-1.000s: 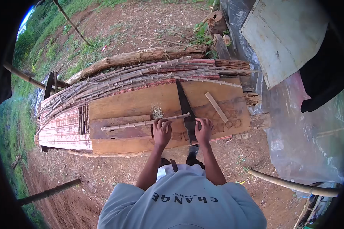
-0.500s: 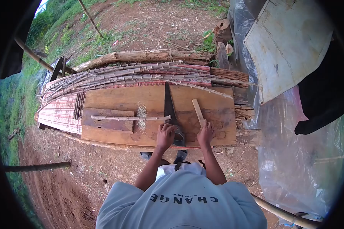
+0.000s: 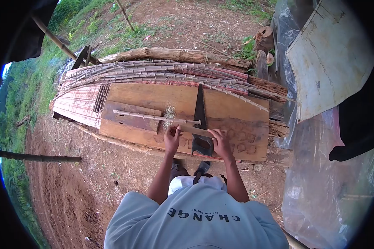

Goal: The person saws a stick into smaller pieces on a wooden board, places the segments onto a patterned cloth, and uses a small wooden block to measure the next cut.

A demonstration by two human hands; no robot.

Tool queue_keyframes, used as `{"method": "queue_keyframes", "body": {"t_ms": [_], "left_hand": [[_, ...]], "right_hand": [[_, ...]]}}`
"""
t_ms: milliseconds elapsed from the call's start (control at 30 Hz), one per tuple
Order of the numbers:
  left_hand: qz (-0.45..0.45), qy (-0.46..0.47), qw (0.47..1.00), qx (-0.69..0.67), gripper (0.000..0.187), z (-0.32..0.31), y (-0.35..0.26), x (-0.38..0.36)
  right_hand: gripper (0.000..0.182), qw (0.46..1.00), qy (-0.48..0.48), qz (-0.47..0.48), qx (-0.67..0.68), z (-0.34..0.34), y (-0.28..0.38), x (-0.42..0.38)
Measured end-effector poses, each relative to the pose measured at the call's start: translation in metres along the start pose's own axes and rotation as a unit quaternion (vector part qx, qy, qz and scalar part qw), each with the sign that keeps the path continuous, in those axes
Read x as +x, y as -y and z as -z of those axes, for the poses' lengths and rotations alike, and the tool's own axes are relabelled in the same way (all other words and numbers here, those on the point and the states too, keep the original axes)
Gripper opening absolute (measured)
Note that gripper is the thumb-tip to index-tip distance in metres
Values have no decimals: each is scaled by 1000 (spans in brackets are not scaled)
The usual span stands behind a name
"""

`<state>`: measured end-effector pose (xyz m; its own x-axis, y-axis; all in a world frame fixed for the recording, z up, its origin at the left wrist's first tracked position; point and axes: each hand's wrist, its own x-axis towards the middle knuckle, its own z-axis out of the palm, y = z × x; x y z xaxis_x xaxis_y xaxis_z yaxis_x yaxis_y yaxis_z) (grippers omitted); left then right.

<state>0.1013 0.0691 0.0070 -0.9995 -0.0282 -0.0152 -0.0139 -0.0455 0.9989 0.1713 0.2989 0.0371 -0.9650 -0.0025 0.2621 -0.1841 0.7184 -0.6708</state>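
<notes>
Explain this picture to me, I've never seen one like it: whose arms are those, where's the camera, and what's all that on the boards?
The camera sits on a person's head and looks forward and down with a very wide lens, so the edges curve and go dark. The two bare arms are the wearer's own, above their pale shirt.

They stand at a rough bench of wooden planks outdoors on red earth. On it lie a handsaw, a thin knobbly stalk and a little heap of sawdust. Behind is a pile of similar stalks and a log.

The left hand and right hand each grip one end of a small flat wooden strip, holding it across the saw beside the stalk's cut end.
</notes>
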Motion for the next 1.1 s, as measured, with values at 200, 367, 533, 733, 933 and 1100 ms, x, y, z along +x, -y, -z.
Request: {"method": "queue_keyframes", "body": {"t_ms": [200,367,533,733,933,1100], "left_hand": [[11,-37,999,-26,29,25,1,-1],[97,-47,992,-71,31,48,6,6],[109,-49,990,-79,30,67,17,22],[99,-44,993,-56,28,79,19,39],[96,-38,994,-22,26,86,14,48],[75,-31,997,4,23,87,17,52]], "right_hand": [[44,998,-38,-33,31,-29,16,17],[43,944,-218,-169,184,-67,13,23],[31,911,-220,-258,235,-92,4,26],[30,890,-207,-334,230,-98,20,27],[29,897,-178,-334,229,-102,22,31],[32,901,-183,-345,189,-115,12,29]]}}
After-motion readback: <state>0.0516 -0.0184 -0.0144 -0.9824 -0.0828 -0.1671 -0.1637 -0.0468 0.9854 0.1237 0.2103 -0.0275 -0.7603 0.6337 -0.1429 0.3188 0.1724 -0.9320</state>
